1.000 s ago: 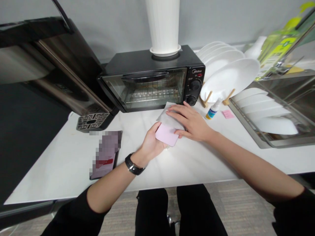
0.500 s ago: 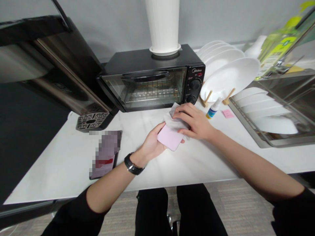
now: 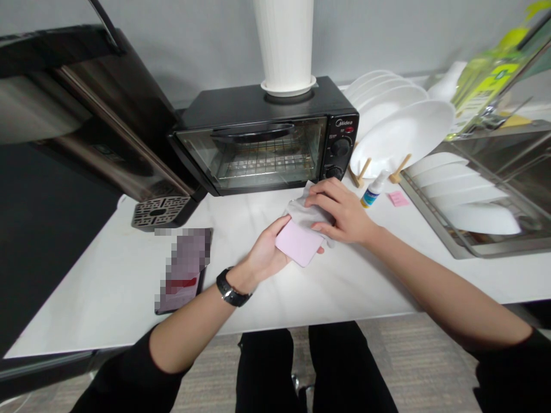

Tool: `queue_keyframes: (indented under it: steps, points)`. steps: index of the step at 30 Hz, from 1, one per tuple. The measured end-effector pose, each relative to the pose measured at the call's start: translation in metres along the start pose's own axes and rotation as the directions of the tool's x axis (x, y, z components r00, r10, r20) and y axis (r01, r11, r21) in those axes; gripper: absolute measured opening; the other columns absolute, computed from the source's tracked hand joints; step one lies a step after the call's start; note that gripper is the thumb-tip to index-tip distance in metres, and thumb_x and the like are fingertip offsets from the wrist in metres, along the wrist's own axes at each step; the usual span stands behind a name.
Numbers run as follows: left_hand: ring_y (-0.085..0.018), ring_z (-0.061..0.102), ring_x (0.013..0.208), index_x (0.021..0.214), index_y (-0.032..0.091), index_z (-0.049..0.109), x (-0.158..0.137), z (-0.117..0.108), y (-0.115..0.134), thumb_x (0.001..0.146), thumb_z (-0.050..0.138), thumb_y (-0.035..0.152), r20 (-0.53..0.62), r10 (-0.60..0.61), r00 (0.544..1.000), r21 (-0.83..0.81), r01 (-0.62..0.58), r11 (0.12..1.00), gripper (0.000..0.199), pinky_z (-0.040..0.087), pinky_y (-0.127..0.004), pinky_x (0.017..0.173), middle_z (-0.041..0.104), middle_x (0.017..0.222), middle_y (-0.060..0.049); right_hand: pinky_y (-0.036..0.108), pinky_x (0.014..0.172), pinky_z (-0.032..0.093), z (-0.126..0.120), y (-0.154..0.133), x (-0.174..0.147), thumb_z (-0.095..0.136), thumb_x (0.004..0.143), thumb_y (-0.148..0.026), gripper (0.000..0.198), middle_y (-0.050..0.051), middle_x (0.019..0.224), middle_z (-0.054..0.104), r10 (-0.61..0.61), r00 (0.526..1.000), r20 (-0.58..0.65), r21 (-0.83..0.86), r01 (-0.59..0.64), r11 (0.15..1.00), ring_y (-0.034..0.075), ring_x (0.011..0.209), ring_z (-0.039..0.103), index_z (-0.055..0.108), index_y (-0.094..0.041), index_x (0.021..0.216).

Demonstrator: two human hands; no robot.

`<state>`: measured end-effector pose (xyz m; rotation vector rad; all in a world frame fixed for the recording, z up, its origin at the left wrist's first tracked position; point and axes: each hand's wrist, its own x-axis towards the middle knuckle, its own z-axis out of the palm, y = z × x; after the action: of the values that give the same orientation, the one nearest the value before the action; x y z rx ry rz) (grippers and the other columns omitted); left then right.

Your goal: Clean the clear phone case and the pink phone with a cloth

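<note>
- Left hand [image 3: 267,252]: closed about the pink slab [image 3: 300,243], thumb along its left edge, palm and fingers beneath, one fingertip showing past the right edge.
- Right hand [image 3: 342,212]: half closed, fingers bent over a grey cloth [image 3: 301,213], thumb spread a little apart; cloth gathered under the fingers and covering the slab's far part.
- Slab: held over the middle of the worktop [image 3: 258,310], between its front edge and the oven; pink face up.
- Oven [image 3: 206,112]: along the back edge, door shut; a wire rack [image 3: 267,158] inside, seen through the glass. On top, a white pot [image 3: 286,40] in its saucer [image 3: 269,89]; pot's contents out of view.
- Plate stand [image 3: 364,173]: wooden, right of the oven, carrying a row of leaning white plates [image 3: 400,137].
- Sprayer [image 3: 371,196]: upright before the stand; yellow at its base, liquid or label cannot be told. Just beside it, a pink note [image 3: 398,198].
- Sink [image 3: 465,252]: toward the worktop's right end, with overlapping, tilted white bowls [image 3: 462,183]. Behind, a green pump bottle [image 3: 486,86]; fill level unclear.
- Dispenser [image 3: 138,109]: at the back left corner, slotted drip tray [image 3: 161,212] at its foot.
- Device [image 3: 185,269]: near the left forearm, screen pixelated.
</note>
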<state>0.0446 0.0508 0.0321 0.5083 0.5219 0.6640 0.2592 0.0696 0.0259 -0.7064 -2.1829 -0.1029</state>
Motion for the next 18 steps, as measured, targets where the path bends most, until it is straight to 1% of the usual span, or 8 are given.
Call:
queue_keyframes:
  steps: [3,5,8,10,12,15,16,18]
  points:
    - [-0.027,0.075,0.085,0.119,0.011,0.07,0.001,-0.002,-0.002,0.106,0.039,0.029,-0.01,0.002,1.0,0.001,-0.002,1.0,0.038,0.062,-0.046,0.082,0.078,0.104,-0.014,0.048,0.09,0.052,0.001,-0.004,0.001,0.049,0.105,-0.051,0.035,0.013,0.112,0.064,0.008,1.0,-0.014,0.027,-0.008,1.0,0.029,0.105,0.059,0.064,-0.02,0.114]
    - [-0.024,0.074,0.084,0.115,0.011,0.071,0.002,-0.005,-0.002,0.105,0.041,0.027,-0.023,0.016,1.0,-0.016,-0.016,1.0,0.035,0.06,-0.042,0.082,0.078,0.102,-0.012,0.048,0.09,0.053,0.004,-0.011,0.002,0.051,0.104,-0.046,0.03,0.012,0.112,0.065,-0.015,1.0,-0.003,0.056,0.015,0.998,0.029,0.105,0.06,0.064,-0.021,0.114]
    - [-0.018,0.071,0.074,0.1,0.013,0.073,0.004,-0.008,0.0,0.102,0.048,0.025,-0.048,0.028,0.998,-0.062,-0.031,0.998,0.028,0.057,-0.031,0.074,0.077,0.088,-0.007,0.047,0.093,0.056,0.009,-0.022,0.002,0.054,0.104,-0.045,0.032,0.013,0.116,0.067,-0.138,0.989,0.05,0.097,0.133,0.986,0.028,0.108,0.062,0.064,-0.02,0.12]
    - [-0.018,0.071,0.074,0.096,0.013,0.074,0.004,-0.009,0.002,0.1,0.051,0.026,-0.07,0.039,0.997,-0.085,-0.045,0.995,0.026,0.056,-0.029,0.074,0.076,0.084,-0.005,0.047,0.096,0.057,0.011,-0.024,0.001,0.055,0.104,-0.046,0.037,0.014,0.121,0.068,-0.205,0.976,0.075,0.09,0.198,0.976,0.029,0.112,0.063,0.063,-0.018,0.126]
    - [-0.02,0.073,0.081,0.101,0.012,0.075,0.005,-0.008,0.003,0.1,0.049,0.027,-0.098,0.043,0.994,-0.075,-0.05,0.996,0.029,0.056,-0.031,0.079,0.077,0.087,-0.007,0.049,0.096,0.057,0.009,-0.019,0.0,0.054,0.104,-0.048,0.041,0.015,0.124,0.068,-0.163,0.985,0.065,0.039,0.161,0.986,0.03,0.115,0.063,0.063,-0.018,0.131]
    - [-0.024,0.075,0.092,0.109,0.012,0.075,0.006,-0.007,0.002,0.101,0.048,0.029,-0.135,0.028,0.99,-0.04,-0.034,0.999,0.033,0.057,-0.034,0.086,0.079,0.094,-0.01,0.053,0.097,0.057,0.006,-0.009,-0.001,0.05,0.105,-0.051,0.045,0.016,0.126,0.067,0.012,1.0,-0.004,-0.053,-0.012,0.999,0.033,0.119,0.063,0.064,-0.02,0.136]
    - [-0.025,0.075,0.095,0.112,0.012,0.075,0.007,-0.007,0.001,0.1,0.049,0.029,-0.14,0.024,0.99,-0.036,-0.029,0.999,0.033,0.057,-0.035,0.089,0.079,0.097,-0.01,0.055,0.099,0.057,0.006,-0.008,-0.002,0.05,0.105,-0.052,0.047,0.017,0.128,0.067,0.037,0.999,-0.021,-0.06,-0.038,0.997,0.033,0.121,0.063,0.064,-0.02,0.137]
    - [-0.025,0.075,0.097,0.116,0.013,0.074,0.007,-0.009,-0.001,0.099,0.053,0.029,-0.149,0.04,0.988,-0.05,-0.048,0.998,0.032,0.057,-0.036,0.092,0.08,0.101,-0.01,0.056,0.105,0.055,0.01,-0.011,-0.002,0.05,0.105,-0.054,0.054,0.018,0.135,0.067,-0.006,1.0,-0.002,-0.021,0.006,1.0,0.033,0.131,0.061,0.061,-0.018,0.144]
